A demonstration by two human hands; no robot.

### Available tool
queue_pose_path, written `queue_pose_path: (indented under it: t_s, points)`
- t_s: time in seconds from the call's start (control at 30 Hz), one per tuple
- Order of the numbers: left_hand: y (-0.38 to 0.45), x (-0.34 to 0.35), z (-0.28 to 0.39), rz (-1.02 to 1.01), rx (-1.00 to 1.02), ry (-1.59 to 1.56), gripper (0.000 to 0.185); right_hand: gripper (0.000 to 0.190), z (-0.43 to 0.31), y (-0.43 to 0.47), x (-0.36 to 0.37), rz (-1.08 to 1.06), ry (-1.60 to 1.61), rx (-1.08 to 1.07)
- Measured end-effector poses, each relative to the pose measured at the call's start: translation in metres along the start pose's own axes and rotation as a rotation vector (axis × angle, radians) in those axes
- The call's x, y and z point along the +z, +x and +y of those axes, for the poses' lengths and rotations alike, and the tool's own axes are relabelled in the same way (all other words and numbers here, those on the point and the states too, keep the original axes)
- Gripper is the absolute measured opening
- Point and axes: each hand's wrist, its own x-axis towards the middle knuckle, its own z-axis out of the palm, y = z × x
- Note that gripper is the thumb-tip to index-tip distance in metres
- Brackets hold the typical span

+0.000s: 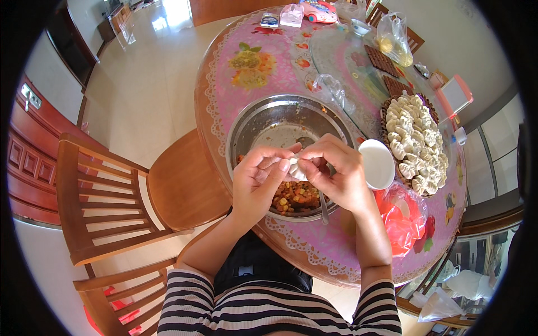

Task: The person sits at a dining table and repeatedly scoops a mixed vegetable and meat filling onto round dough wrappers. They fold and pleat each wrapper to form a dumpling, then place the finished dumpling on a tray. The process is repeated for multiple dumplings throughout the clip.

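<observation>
Between the fingertips of both hands is a small white pleated dumpling (298,170). My left hand (262,174) supports it from the left, thumb against its side. My right hand (334,170) pinches its edge between thumb and forefinger. Both hands are above a wide stainless steel bowl (248,122). Chopped filling (296,196) with corn and orange bits lies in the near part of the bowl, and a metal spoon (323,208) leans over the near rim. A round woven tray (384,119) to the right carries many finished dumplings (414,143).
A white cup (376,164) stands right of the bowl, beside a red plastic bag (399,222). Clear plastic (334,90) lies behind the bowl. Farther back are brown woven mats (380,60), a small bowl (360,27) and a toy telephone (319,11). A wooden chair (185,180) adjoins the table's left side.
</observation>
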Motion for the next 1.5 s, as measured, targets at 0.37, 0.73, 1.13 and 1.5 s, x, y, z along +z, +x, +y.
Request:
queue_pose_path:
  t_s: [0.37, 0.73, 1.13, 1.5]
  points:
    - [0.0, -0.003, -0.001, -0.035, -0.017, 0.022, 0.016, 0.016, 0.0, 0.001, 0.003, 0.025, 0.0, -0.039]
    - [0.004, -0.001, 0.0, -0.088, -0.127, -0.074, 0.046, 0.018, -0.003, 0.005, -0.002, 0.087, -0.03, -0.074]
    - [0.003, 0.0, -0.002, -0.08, -0.067, -0.042, 0.049, 0.019, -0.004, 0.004, -0.002, 0.076, -0.069, -0.106]
    - [0.004, 0.001, -0.001, -0.092, -0.046, -0.036, 0.052, 0.02, -0.003, 0.006, 0.0, 0.127, -0.059, -0.164]
